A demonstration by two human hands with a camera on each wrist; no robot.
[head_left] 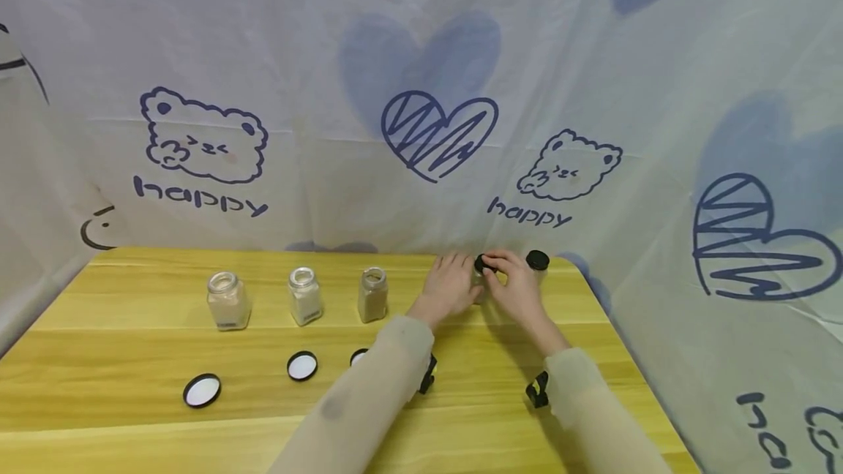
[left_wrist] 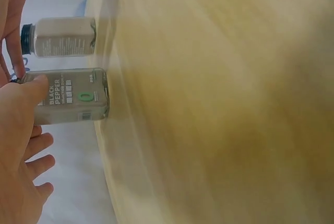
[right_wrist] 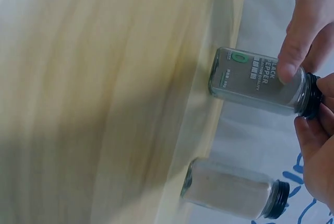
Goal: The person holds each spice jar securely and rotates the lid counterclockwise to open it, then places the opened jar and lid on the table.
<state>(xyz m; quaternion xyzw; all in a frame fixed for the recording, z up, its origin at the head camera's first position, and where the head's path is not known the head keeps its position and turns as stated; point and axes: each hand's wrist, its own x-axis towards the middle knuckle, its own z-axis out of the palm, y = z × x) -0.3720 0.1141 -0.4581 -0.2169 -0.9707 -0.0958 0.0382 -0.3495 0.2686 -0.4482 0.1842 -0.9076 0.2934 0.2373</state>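
A glass black pepper jar (right_wrist: 250, 80) stands near the far right of the table, its black lid (right_wrist: 312, 96) on top. My left hand (head_left: 450, 287) holds the jar's body between thumb and fingers; in the left wrist view its other fingers spread behind the glass. With thumb and fingertips, my right hand (head_left: 516, 291) pinches the lid from the other side. Just right of it stands a second capped jar (right_wrist: 229, 188) of pale powder, apart from both hands. Part of the pepper jar is hidden by my hands in the head view.
To the left stand three uncapped jars, left (head_left: 227, 307), middle (head_left: 306, 302) and right (head_left: 372, 300). Before them lie black lids with white insides: one left (head_left: 201, 390), one middle (head_left: 302, 366), one (head_left: 358, 358) partly behind my left sleeve. A printed cloth (head_left: 316, 189) hangs behind the table.
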